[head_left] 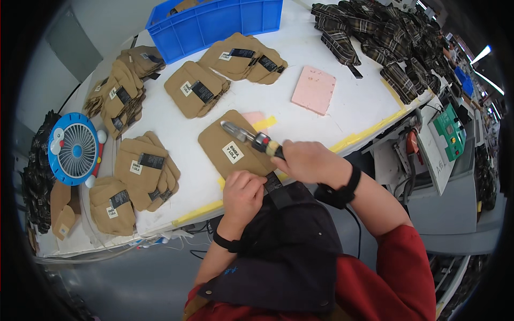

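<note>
My right hand (305,160) grips a small handheld tool (259,141) with a flat metal head and dark handle, lying angled over a tan fabric piece (216,143) with a white label. My left hand (242,198) has curled fingers at the piece's lower edge, beside a dark tag (273,182); what they pinch is too small to make out. A pink pad (253,117) shows partly from behind the piece, with yellow tape (265,123) across it.
Around are labelled tan stacks (136,182) (187,80), a blue crate (214,32), a pink pad (313,90), dark plaid garments (364,32), a blue fan (76,148), and a green-panelled machine (450,134). Yellow tape (348,140) runs along the white table's (353,112) front edge.
</note>
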A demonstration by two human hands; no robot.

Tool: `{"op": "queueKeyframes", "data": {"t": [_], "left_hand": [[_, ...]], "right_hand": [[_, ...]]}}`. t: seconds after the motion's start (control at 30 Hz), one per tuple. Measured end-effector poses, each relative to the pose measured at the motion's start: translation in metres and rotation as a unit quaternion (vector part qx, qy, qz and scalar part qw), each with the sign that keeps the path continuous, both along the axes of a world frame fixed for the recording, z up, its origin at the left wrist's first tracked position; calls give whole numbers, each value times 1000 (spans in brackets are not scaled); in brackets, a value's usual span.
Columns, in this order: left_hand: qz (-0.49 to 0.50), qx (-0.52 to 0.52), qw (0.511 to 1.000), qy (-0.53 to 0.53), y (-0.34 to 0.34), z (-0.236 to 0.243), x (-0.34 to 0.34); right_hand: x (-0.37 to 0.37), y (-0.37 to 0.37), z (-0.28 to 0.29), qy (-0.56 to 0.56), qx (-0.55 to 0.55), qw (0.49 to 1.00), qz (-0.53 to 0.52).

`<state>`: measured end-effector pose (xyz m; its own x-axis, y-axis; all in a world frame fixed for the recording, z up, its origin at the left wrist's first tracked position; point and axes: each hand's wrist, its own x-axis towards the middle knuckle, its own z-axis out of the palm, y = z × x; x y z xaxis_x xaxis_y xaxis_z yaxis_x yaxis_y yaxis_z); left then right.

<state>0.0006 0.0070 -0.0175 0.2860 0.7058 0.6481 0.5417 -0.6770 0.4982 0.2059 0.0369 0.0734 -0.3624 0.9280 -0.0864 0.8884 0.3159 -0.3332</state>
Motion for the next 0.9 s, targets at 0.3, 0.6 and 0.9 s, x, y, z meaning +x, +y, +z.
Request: {"op": "queueKeyframes", "data": {"t": [0.3, 0.6, 0.9], "left_hand": [[7, 4, 1000, 4, -1, -2, -4], [-1, 9, 1000, -4, -1, -4, -2], [1, 6, 1000, 2, 0, -1, -2]], "right_hand": [[-7, -30, -2, -15, -15, 1000, -23], [2, -45, 15, -27, -33, 999, -26], [-21, 17, 13, -15, -31, 999, -14]]}}
